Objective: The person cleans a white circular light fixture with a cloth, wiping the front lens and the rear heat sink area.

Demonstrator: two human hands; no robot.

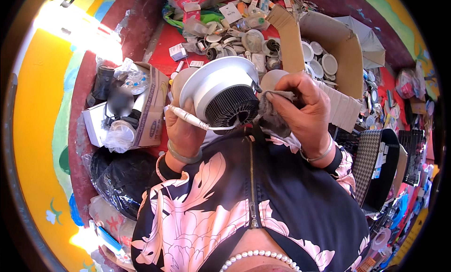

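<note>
A white round downlight (211, 84) with a black finned heat sink (233, 106) is held up in front of my chest. My left hand (184, 126) is closed around its left side, and a white cable with a connector (189, 118) runs from the lamp across that hand. To the right of the lamp, my right hand (305, 110) pinches a grey cloth (273, 113) between thumb and fingers. The cloth hangs close to the heat sink's right edge; whether it touches the lamp I cannot tell.
On the left stands a cardboard box (152, 107) of plastic bags and dark parts, above a black plastic bag (122, 178). An open carton (350, 60) with several round white lamps is at the far right. Mixed lamps and small boxes (178, 52) cover the red surface ahead.
</note>
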